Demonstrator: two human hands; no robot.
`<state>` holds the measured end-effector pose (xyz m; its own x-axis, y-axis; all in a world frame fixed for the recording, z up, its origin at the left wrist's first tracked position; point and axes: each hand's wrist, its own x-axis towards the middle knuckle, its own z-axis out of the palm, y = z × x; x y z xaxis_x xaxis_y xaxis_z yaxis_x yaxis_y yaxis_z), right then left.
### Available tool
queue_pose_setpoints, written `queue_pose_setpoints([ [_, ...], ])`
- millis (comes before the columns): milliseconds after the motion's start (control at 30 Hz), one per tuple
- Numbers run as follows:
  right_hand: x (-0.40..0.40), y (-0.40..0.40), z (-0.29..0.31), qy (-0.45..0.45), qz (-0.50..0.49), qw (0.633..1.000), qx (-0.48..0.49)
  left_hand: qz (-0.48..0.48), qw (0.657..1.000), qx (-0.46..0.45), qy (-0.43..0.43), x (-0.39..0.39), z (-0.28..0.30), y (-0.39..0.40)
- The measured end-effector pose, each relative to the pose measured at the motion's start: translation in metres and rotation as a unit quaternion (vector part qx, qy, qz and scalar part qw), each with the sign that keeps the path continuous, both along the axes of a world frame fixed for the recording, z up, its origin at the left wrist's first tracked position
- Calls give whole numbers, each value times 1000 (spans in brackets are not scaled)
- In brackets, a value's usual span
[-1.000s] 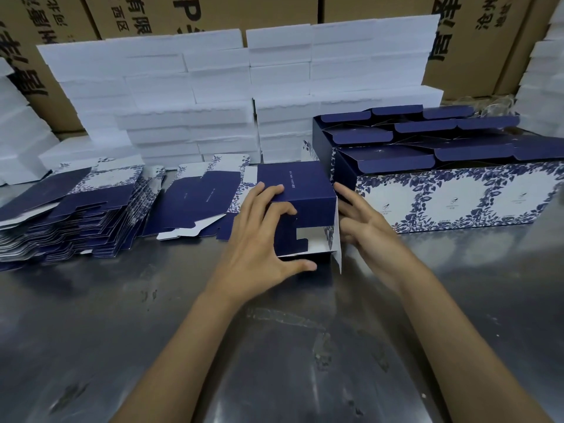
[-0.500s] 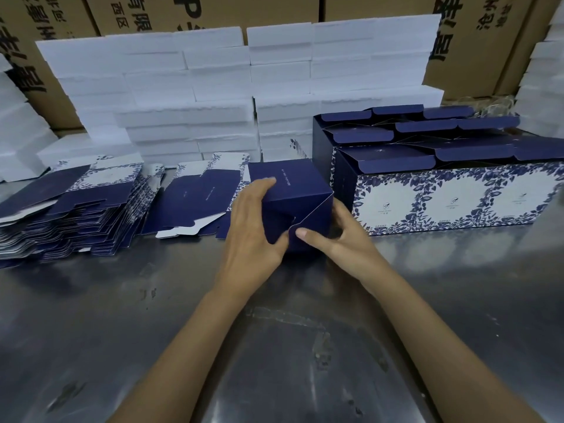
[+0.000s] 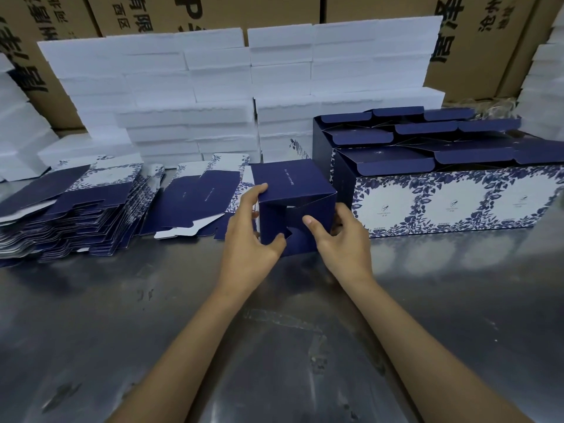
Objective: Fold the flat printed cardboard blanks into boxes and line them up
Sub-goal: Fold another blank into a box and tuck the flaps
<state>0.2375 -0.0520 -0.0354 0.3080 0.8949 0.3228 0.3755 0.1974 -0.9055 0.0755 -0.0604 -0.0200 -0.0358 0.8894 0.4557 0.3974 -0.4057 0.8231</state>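
Navy box (image 3: pixel 294 209) gripped by left hand (image 3: pixel 253 236), right hand (image 3: pixel 341 239), metal table (image 3: pixel 274 331)

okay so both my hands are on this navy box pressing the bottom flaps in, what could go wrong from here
1. The flaps on the box look only partly tucked under the right hand and left hand; they may spring open once released.
2. Hard thumb pressure could crease the panel.
3. The finished boxes sit close on the right; sliding this one over could knock that row askew.
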Motion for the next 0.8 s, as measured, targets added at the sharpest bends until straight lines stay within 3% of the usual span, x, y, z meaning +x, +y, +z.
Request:
queue_pose_setpoints([
  [333, 2, 2, -4, -20, -31, 999, 5, -20, 1000, 3, -11, 3, -5, 1],
  [400, 4, 0, -4, 16, -6, 1000, -4, -31, 998, -2, -63, 4, -2, 0],
  [533, 4, -7, -2, 82, 39, 995, -29, 10, 970, -101, -222, -1, 5, 8],
  [667, 4, -14, 2, 132, 66, 988, -32, 39, 971, -168, -167, -13, -8, 16],
  [800, 8, -17, 11, 138, 95, 985, -35, -19, 965, -222, -136, -13, -8, 18],
])
